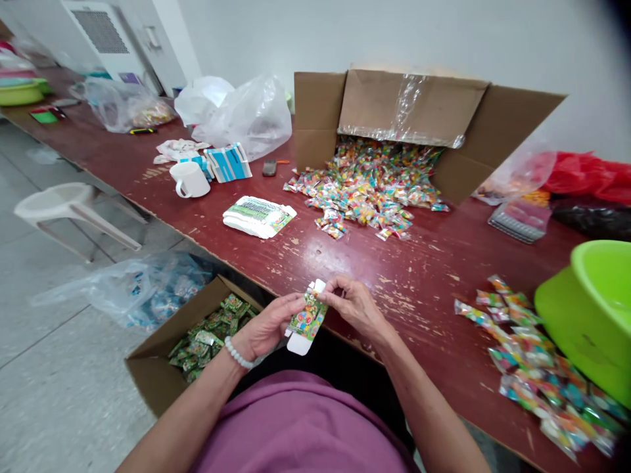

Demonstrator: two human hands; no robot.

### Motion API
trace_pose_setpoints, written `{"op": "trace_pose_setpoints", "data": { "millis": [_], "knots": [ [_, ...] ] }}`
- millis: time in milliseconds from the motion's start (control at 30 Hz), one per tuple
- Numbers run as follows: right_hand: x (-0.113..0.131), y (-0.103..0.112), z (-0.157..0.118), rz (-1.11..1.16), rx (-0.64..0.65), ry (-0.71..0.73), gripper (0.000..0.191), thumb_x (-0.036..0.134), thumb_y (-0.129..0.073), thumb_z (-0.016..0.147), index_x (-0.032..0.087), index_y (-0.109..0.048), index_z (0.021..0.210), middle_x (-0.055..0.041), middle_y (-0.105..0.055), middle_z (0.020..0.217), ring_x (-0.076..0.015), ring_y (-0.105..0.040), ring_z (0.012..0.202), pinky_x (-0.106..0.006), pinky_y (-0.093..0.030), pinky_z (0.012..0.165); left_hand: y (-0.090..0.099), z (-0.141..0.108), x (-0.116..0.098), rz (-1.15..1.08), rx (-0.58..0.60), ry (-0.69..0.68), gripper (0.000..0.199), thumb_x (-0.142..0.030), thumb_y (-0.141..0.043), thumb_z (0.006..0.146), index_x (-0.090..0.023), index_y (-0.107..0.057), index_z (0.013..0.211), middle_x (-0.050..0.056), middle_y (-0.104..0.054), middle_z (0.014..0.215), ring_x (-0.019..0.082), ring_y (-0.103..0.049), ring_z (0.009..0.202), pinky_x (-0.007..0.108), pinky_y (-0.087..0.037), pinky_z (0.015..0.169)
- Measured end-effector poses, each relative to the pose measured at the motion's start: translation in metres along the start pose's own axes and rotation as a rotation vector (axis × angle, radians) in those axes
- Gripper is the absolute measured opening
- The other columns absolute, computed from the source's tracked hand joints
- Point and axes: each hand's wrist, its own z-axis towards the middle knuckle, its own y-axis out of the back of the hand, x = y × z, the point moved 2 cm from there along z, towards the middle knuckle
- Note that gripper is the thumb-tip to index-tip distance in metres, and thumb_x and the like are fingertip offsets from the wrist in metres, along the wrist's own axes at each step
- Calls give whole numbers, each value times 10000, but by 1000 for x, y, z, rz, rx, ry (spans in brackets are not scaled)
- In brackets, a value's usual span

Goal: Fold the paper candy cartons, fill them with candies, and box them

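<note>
A small green printed box (308, 315) with white flaps is held over the table's front edge. Its bottom flap hangs open toward my lap. My left hand (271, 323), with a beaded bracelet on the wrist, grips the box's left side. At its upper right, the thumb and fingers of my right hand (351, 303) pinch the top by a white flap. A stack of flat green and white cartons (259, 217) lies on the table beyond my hands. Behind it to the right, small wrapped candy packets (369, 190) spill from a large cardboard box (414, 108).
Below left, a cardboard box (162, 322) holds green packets beside a bag of blue packets (167, 295). A white mug (190, 180) and phone (269, 168) stand behind the cartons. At right are a green basin (586, 315) and strips of candy packets (532, 361). A white stool (73, 203) stands left.
</note>
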Motion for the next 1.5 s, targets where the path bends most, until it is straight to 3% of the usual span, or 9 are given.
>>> {"op": "trace_pose_setpoints", "data": {
  "millis": [100, 167, 400, 667, 833, 1100, 1267, 1400, 1500],
  "knots": [
    [11, 1, -6, -5, 60, 49, 205, 336, -674, 860, 177, -629, 739, -2, -617, 752, -139, -558, 696, -252, -427, 658, -2, -6, 0, 3, 198, 130, 498, -507, -781, 746, -120, -682, 1044, 124, -750, 872, 244, -728, 676, 349, -586, 610],
    [12, -1, -9, 38, 147, 26, 196, 344, -680, 858, 181, -625, 765, 0, -622, 752, -136, -560, 688, -250, -436, 651, -1, -8, 1, 30, 241, 147, 504, -512, -788, 735, -117, -670, 1023, 127, -750, 823, 238, -721, 599, 309, -567, 543],
    [-2, -15, -11, 221, 152, -78, 265, 342, -809, 732, 195, -629, 859, 6, -655, 802, -131, -584, 687, -231, -467, 617, -6, -9, -4, 50, 202, 134, 503, -498, -831, 687, -107, -655, 950, 109, -741, 749, 196, -698, 534, 254, -543, 512],
    [10, -13, -16, 182, 133, -95, 172, 295, -749, 788, 179, -622, 782, 1, -666, 756, -125, -591, 651, -218, -446, 600, -1, -8, 1, 111, 179, 124, 473, -494, -809, 706, -114, -662, 947, 97, -727, 766, 159, -674, 529, 240, -520, 527],
    [20, -20, -22, 151, 164, -51, 193, 296, -667, 861, 176, -582, 736, 17, -644, 663, -96, -559, 565, -193, -422, 550, 2, -14, -7, 247, 147, 159, 388, -354, -725, 726, -122, -651, 1026, 79, -714, 809, 147, -674, 562, 253, -542, 570],
    [26, -41, -34, 429, 371, -145, 152, 348, -581, 910, 208, -524, 896, 41, -636, 720, -54, -438, 449, -118, -293, 331, -12, -17, -22, 584, 140, 180, 215, -173, -646, 578, -159, -642, 792, -54, -533, 498, 75, -414, 358, 193, -424, 345],
    [36, -35, -34, 488, 618, -154, 244, 403, -560, 927, 200, -613, 1053, 11, -667, 763, -51, -430, 451, -127, -322, 368, -15, -15, -21, 562, 225, 195, 282, -208, -759, 590, -146, -674, 851, -12, -630, 597, 98, -532, 407, 201, -457, 396],
    [38, -33, -29, 465, 564, -146, 294, 449, -532, 948, 189, -652, 1016, -2, -676, 759, -70, -469, 501, -140, -309, 390, -15, -15, -26, 525, 167, 130, 463, -195, -818, 553, -173, -639, 979, -12, -676, 727, 106, -595, 496, 205, -482, 467],
    [34, -32, -24, 366, 377, -114, 311, 438, -509, 963, 175, -656, 887, 7, -634, 696, -85, -480, 528, -163, -331, 422, -13, -18, -27, 571, 170, 120, 396, -282, -823, 609, -155, -651, 943, 3, -680, 731, 112, -620, 559, 185, -451, 494]
  ]
}}
